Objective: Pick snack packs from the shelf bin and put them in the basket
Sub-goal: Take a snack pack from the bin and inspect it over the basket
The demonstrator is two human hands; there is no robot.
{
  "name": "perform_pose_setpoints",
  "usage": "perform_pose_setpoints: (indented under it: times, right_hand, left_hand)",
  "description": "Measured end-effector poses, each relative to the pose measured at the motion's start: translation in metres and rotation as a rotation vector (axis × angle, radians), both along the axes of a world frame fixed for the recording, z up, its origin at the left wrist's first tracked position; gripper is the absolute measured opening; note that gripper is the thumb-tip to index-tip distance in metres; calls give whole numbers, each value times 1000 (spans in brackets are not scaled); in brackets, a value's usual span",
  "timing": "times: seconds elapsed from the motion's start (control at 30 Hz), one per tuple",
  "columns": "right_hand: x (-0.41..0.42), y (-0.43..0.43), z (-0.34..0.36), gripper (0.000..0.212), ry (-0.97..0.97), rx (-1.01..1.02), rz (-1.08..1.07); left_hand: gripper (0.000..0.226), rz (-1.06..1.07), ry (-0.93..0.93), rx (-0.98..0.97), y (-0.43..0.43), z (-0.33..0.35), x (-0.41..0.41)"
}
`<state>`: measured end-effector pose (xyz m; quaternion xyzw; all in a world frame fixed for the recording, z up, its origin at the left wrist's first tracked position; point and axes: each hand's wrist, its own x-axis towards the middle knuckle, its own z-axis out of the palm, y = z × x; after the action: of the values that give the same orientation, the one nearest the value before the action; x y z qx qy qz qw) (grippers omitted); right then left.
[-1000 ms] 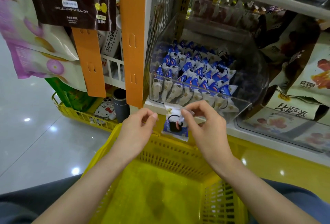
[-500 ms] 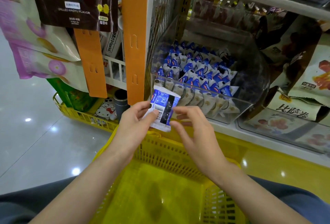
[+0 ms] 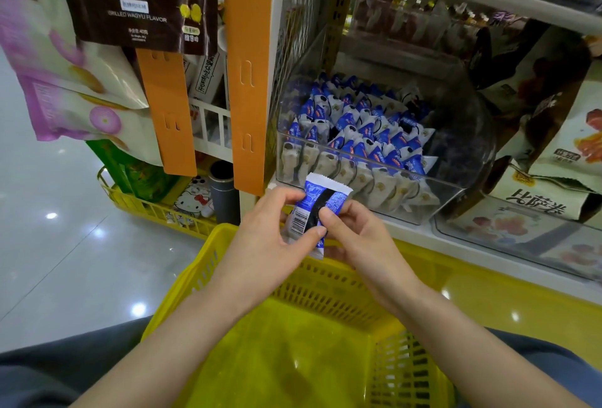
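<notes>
Hands: left hand (image 3: 270,241) and right hand (image 3: 361,241) are close together, both pinching 1 snack pack (image 3: 321,201) between thumb and fingers, thumbs on the side facing the camera.
Snack pack: flat pouch of glossy blue-and-white film with a crimped, serrated top edge, a dark band down the middle and a barcode at its left. It is held tilted above the far rim of the basket (image 3: 208,264), just in front of the bin (image 3: 462,134).
Basket: yellow plastic, rectangular, with slotted lattice walls and a smooth floor, below the hands.
Bin: clear hard plastic with a curved right wall, standing on the white shelf (image 3: 417,231). It holds rows of upright pouches (image 3: 358,134), too many to count.
Change: 0.5 s ago the left hand alone held the pack while the right fingers were spread beside it. The right thumb now presses on the dark band.
Count: 2 hands, 1 held pack, 1 bin, 2 orange strips (image 3: 248,82), and 2 yellow baskets, the 2nd basket (image 3: 146,209) on the floor at left.
</notes>
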<state>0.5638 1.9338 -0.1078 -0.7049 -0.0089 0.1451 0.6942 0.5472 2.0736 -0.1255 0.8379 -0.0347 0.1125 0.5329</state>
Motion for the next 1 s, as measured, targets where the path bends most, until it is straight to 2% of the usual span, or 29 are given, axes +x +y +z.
perform_pose_setpoints:
  times: [0.1, 0.27, 0.43, 0.63, 0.8, 0.93, 1.0]
  right_hand:
    - [-2, 0, 0, 24, -39, -16, 13]
    - [-1, -2, -1, 25, -42, 29, 41]
    - [-1, 1, -5, 31, -75, -31, 64]
    - [-5, 5, -11, 25, -170, -123, 128]
    - [-5, 6, -13, 27, -184, -127, 129]
    - [-3, 6, -14, 20, -174, -118, 72]
    - [-1, 4, -15, 17, -166, -122, 41]
  left_hand:
    - [30, -55, 43, -49, -1, 2, -1]
    - [30, -146, 87, -76, 0, 1, -3]
    - [31, -88, 46, 134, 2, -2, -6]
    - [23, 26, -68, 354, 7, 4, -5]
    - [17, 38, 27, 254, 8, 2, 0]
    - [16, 23, 57, 137, 4, 0, 0]
    - [23, -16, 106, 93, 0, -3, -2]
